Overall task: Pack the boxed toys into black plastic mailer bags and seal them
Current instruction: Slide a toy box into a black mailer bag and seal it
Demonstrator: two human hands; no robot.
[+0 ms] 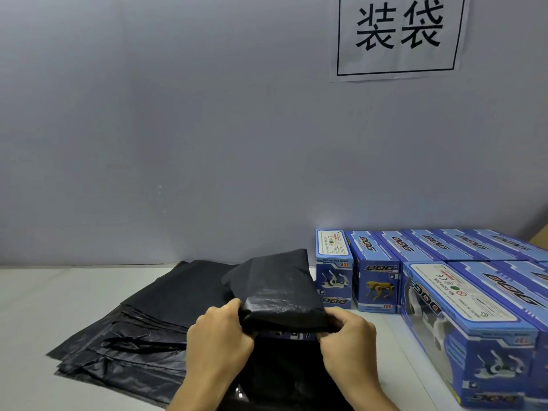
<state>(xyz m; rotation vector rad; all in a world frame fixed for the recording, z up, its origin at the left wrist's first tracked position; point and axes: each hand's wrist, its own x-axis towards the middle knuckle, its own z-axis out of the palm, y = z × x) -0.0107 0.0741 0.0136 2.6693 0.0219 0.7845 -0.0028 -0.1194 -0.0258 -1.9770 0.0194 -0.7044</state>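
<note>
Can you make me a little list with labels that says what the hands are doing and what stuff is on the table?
left hand: grips the near-left edge of the black bag
right hand: grips the near-right edge of the same bag
black bag: bulging, a strip of blue box showing at its open end
flat bags: stack on the table, left of the hands
toy boxes: blue, marked DOG, rows on the right
table: white
sign: paper on the wall
</note>
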